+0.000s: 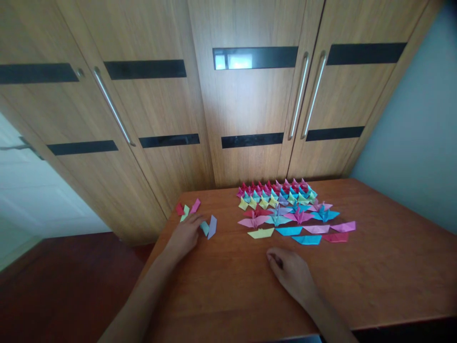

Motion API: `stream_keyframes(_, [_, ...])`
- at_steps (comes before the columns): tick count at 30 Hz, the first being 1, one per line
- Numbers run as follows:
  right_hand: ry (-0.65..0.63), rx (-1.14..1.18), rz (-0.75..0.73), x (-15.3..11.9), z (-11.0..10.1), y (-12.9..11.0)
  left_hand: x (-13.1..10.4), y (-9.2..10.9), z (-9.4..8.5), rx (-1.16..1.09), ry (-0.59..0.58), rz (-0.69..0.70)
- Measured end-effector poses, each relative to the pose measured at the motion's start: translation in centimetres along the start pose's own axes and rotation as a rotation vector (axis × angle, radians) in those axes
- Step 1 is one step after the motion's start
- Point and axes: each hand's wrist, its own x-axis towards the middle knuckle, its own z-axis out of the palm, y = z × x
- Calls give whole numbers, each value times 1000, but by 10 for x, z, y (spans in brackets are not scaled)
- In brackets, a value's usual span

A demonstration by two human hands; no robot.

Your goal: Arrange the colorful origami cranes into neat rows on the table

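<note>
At the table's left, my left hand (185,234) reaches over small folded papers with its fingers extended; a teal piece (204,228) lies by its fingertips, beside a lavender strip (212,227). Beyond it are a green piece (184,213), a pink one (195,206) and a red one (179,209). My right hand (290,269) rests on the table with fingers curled; whether anything is inside is hidden. In front of it lie flat boat-like folded papers, such as a yellow one (261,233) and a blue one (306,239). Behind these stand folded paper cranes (299,215).
Rows of small folded stars or cranes (273,189) stand at the back of the brown table (228,286). A wooden wardrobe (246,105) with metal handles rises behind it. A blue wall (414,143) is at the right, and a white door (32,190) at the left.
</note>
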Motion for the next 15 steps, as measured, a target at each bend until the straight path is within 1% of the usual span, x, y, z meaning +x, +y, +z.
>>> stream_keyframes(2, [7, 3, -7, 0, 0, 0, 0, -9, 3, 17, -68, 22])
stream_keyframes(4, [13, 8, -11, -1, 1, 0, -3, -12, 3, 66, -117, 19])
stream_keyframes(9, [2, 1, -14, 0, 0, -1, -8, -7, -6, 219, -206, -44])
stream_keyframes(12, [2, 0, -14, 0, -1, -1, -12, -3, -11, 226, -251, -91])
stream_keyframes(15, [9, -9, -18, -1, -1, -2, -20, -2, -13, 220, -253, -149])
